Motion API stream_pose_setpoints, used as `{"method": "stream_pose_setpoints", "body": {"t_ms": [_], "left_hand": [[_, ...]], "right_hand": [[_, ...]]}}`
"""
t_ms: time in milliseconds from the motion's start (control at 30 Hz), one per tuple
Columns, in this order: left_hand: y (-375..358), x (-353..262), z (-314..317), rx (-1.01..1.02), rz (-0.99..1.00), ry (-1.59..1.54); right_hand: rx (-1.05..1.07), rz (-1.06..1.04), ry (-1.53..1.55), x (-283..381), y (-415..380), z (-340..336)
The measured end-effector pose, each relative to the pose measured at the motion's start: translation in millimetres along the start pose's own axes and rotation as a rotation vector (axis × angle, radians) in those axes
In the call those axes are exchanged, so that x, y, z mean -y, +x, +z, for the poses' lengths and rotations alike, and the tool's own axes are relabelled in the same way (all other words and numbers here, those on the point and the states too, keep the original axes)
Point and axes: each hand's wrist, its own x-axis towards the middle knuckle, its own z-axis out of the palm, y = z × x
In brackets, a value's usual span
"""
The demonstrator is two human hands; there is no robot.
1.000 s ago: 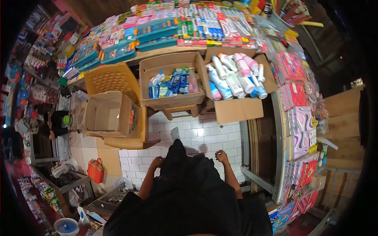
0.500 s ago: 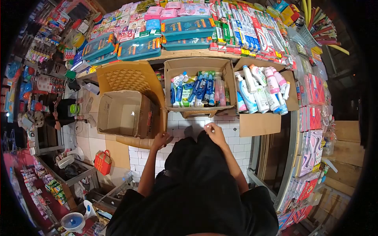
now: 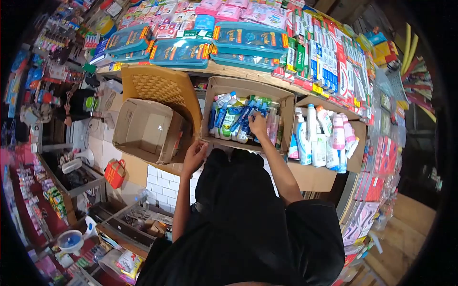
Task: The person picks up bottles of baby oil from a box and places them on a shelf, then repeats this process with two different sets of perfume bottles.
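Note:
My right hand [image 3: 258, 126] reaches into the middle cardboard box [image 3: 290, 107], its fingers bent down at the blue bottles [image 3: 244, 117]. The fingertips are lost among the bottles, so a grip cannot be made out. Other tubes and bottles in blue, green and pink lie packed around them. Just outside this box's near left corner is my left hand [image 3: 194, 155], its fingers curled in with nothing visible in them. An open, empty cardboard box [image 3: 143, 127] sits to its left on a yellow-brown woven-back chair [image 3: 160, 86].
On the right, another box [image 3: 357, 143] holds white and pink bottles [image 3: 329, 138], with a flap folded toward me. Behind the boxes runs a counter stacked with teal pencil cases [image 3: 179, 52] and toothpaste boxes [image 3: 317, 59]. A red bag [image 3: 115, 173] stands on the floor at left.
My right hand has gone from above my lap forward into the middle box, onto the blue bottles. My left hand has shifted slightly forward to near that box's corner. The view has moved closer.

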Motion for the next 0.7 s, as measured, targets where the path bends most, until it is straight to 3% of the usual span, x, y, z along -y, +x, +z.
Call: {"method": "stream_pose_setpoints", "body": {"t_ms": [67, 233, 600, 700], "left_hand": [[-1, -8, 6, 0.004, -0.002, -0.038], [12, -21, 18, -0.002, -0.023, -0.182], [53, -37, 36, 0.146, -0.076, -0.232], [73, -19, 42, 0.178, -0.114, -0.302]], "right_hand": [[-0.008, 0.02, -0.192, 8, 8, 5], [0.202, 0.108, -0.31, 36, 23, 6], [0.164, 0.235, -0.091, 27, 16, -2], [0.092, 0.147, 0.067, 18, -1, -6]]}}
